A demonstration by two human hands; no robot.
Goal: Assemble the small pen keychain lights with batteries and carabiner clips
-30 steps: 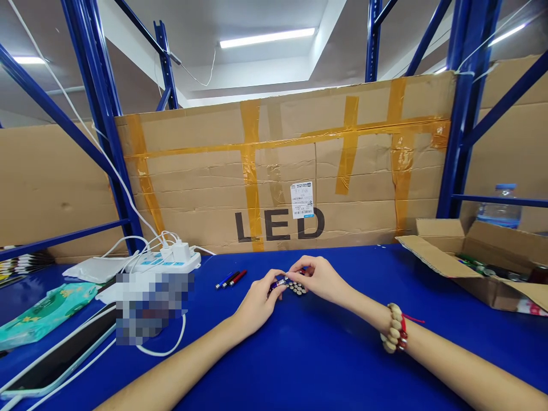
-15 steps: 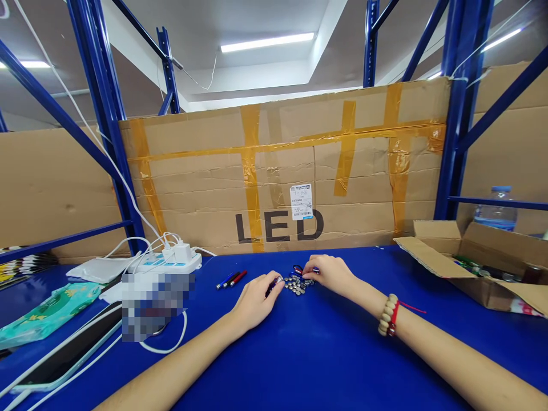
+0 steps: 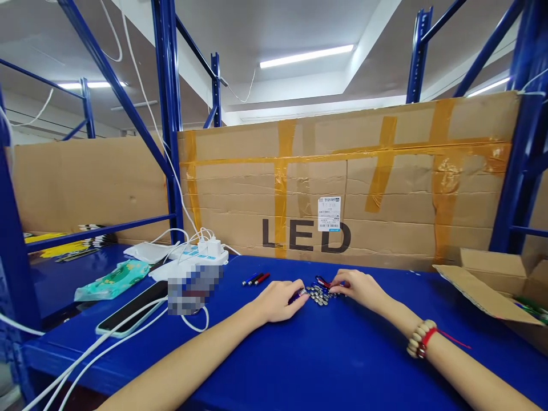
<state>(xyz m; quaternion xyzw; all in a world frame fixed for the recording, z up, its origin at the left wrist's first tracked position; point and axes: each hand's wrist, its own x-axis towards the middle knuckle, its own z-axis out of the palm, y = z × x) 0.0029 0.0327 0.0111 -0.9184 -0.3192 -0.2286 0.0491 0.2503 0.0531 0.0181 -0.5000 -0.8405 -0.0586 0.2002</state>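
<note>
From the head view, the left hand (image 3: 278,299) rests on the blue counter (image 3: 299,365) with its fingers curled around a small purple cylinder (image 3: 298,295), the grip clamped on it so that only the silver-tipped end shows past the fingertips. The cylinder's long axis lies nearly flat to the counter, running from the palm out to the right and slightly away, its tip pointing at a pile of silver button cells (image 3: 318,294) just beside it. The right hand (image 3: 358,287) lies on the far right side of that pile, fingers bent down and drawn together on the cells at its edge; whether a single cell is pinched between them cannot be told. A small red and blue piece (image 3: 322,281) lies at the back of the pile, touching it. A beaded bracelet (image 3: 420,338) circles the right wrist. To the left, near the hands, three pens (image 3: 256,278) lie side by side, pointing away and to the right. Farther left sit a white power strip (image 3: 201,255) with chargers, a phone (image 3: 131,308) on its cable, and a green packet (image 3: 112,279). An open cardboard box (image 3: 488,291) stands at the right edge, and a taped carton marked LED (image 3: 385,188) stands behind the counter.
</note>
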